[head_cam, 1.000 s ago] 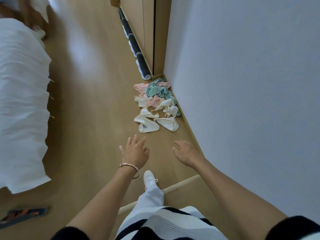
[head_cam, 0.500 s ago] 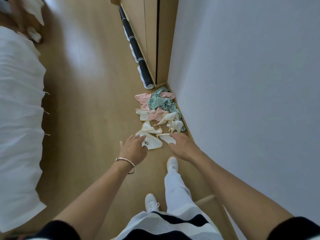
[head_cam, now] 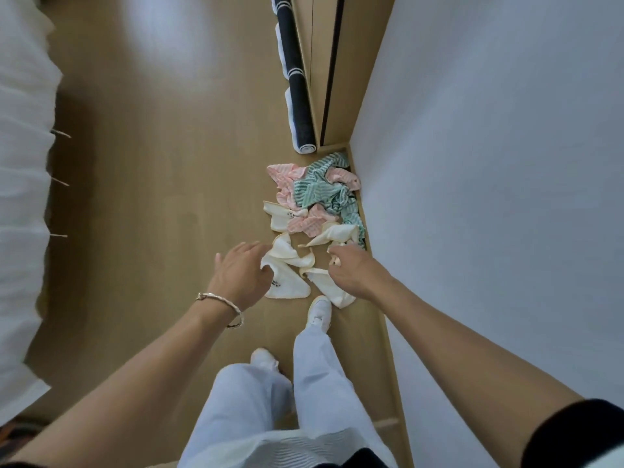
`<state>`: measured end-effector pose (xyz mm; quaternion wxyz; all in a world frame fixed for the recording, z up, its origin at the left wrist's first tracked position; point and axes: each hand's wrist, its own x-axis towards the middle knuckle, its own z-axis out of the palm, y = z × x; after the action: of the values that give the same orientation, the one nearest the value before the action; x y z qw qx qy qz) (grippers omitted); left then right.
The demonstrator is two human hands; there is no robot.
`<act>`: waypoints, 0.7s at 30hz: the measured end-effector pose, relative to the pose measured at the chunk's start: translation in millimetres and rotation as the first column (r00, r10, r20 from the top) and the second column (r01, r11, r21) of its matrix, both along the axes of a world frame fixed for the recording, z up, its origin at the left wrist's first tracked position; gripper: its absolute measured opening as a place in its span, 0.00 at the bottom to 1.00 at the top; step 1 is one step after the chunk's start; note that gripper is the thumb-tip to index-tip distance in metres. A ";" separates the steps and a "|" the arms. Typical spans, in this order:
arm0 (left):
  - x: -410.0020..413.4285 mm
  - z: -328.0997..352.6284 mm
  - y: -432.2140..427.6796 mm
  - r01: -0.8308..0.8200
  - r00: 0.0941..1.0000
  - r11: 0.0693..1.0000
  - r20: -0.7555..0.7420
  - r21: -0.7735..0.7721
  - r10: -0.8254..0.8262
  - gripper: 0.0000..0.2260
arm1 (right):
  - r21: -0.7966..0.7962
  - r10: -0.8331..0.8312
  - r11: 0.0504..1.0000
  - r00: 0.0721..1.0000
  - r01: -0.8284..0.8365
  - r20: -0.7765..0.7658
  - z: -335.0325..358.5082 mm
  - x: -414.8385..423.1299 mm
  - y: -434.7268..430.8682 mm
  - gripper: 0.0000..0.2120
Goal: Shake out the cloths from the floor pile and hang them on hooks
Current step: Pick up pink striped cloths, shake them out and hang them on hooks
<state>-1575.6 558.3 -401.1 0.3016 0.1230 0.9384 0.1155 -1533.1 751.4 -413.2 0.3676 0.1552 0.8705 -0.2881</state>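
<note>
Hands first: our left hand [head_cam: 241, 271] is spread, fingers loose, at the edge of the printed white cloth [head_cam: 287, 278]. Our right hand [head_cam: 354, 271] curls over the plain white cloth [head_cam: 332, 290], grip unclear. Task barely started, we judge: cloth pile [head_cam: 314, 194] lies on the floor [head_cam: 169, 197] by the wall [head_cam: 472, 163], crumpled pink, green and white. No hooks in view.
</note>
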 end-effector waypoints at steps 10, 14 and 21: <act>-86.8 -130.9 24.7 0.101 0.992 0.993 0.086 -0.059 -0.096 0.23 | 0.000 0.040 0.999 0.997 -0.040 0.061 -152.3 -97.5 31.8 0.21; -101.5 -201.4 20.6 0.116 0.985 0.992 0.136 -0.041 -0.109 0.23 | -0.006 0.031 1.000 0.995 -0.031 0.099 -220.3 -114.0 29.1 0.21; -114.6 -339.9 13.0 0.143 0.974 0.990 0.178 -0.012 -0.138 0.24 | -0.002 -0.004 1.000 0.985 0.004 0.173 -352.2 -133.1 16.3 0.19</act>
<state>-1690.2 571.3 -741.0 0.3927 0.1747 0.8982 0.0927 -1666.2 767.7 -765.4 0.4415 0.1808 0.8346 -0.2755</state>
